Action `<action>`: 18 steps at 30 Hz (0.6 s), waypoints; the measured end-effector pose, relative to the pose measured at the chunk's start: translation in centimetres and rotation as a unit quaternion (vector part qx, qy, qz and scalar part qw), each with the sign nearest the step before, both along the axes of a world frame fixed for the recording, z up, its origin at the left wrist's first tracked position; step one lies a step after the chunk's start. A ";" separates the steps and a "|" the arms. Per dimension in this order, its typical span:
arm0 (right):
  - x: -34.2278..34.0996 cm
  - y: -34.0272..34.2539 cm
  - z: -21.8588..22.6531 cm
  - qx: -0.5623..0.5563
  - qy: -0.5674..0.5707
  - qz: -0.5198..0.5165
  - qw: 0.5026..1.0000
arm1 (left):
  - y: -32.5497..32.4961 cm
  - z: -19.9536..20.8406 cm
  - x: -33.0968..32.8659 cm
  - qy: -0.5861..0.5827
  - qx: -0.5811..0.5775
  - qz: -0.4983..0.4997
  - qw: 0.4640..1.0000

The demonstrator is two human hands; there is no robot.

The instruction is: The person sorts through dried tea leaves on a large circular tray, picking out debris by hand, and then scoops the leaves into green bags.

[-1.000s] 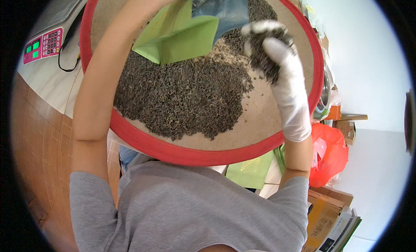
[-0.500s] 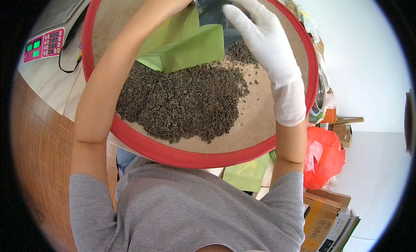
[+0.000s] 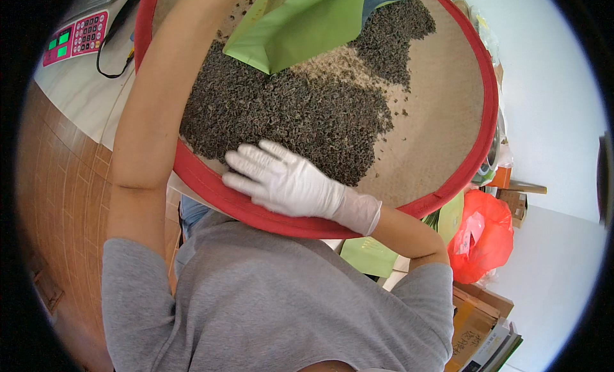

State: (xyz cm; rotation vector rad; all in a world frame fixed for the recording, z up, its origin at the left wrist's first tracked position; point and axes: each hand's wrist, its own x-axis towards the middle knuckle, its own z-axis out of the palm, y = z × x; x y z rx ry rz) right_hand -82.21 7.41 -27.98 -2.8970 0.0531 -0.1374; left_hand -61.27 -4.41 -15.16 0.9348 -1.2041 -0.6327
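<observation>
A round, shallow tray (image 3: 457, 135) with a red cloth rim and tan base holds a wide heap of dark, curled dried leaves (image 3: 288, 110), which look like tea. My right hand (image 3: 281, 183), in a white glove, is at the near edge of the heap, over the red rim. Its fingers are stretched out toward the left, with nothing in them. Over the far side of the leaves lies or hangs a green bag (image 3: 307, 30), its lower edge above the heap. My left forearm runs up past the top edge, where the hand is cut off.
A scale with a pink keypad (image 3: 75, 38) stands on the pale table at left, its black cable (image 3: 105, 71) beside the tray. Green bags (image 3: 371, 253) lie below the near rim. At right are a red plastic bag (image 3: 483, 231) and cardboard boxes (image 3: 473, 317) near a white wall.
My right hand has come down from beside the green bag to the tray's near rim. The tray's view and the bag have shifted up and right; my left hand has passed out of view.
</observation>
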 end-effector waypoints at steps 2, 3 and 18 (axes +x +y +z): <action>-0.5 -2.3 -0.4 -0.048 0.014 -0.069 0.996 | 0.6 0.3 -0.2 0.016 -0.005 0.002 1.000; -0.9 -3.7 -0.6 -0.053 0.016 -0.105 0.993 | 0.9 0.3 -0.1 0.023 0.002 0.007 1.000; -11.4 -4.3 1.3 0.057 0.148 -0.044 0.986 | 0.6 -0.9 0.1 0.058 -0.004 0.000 0.998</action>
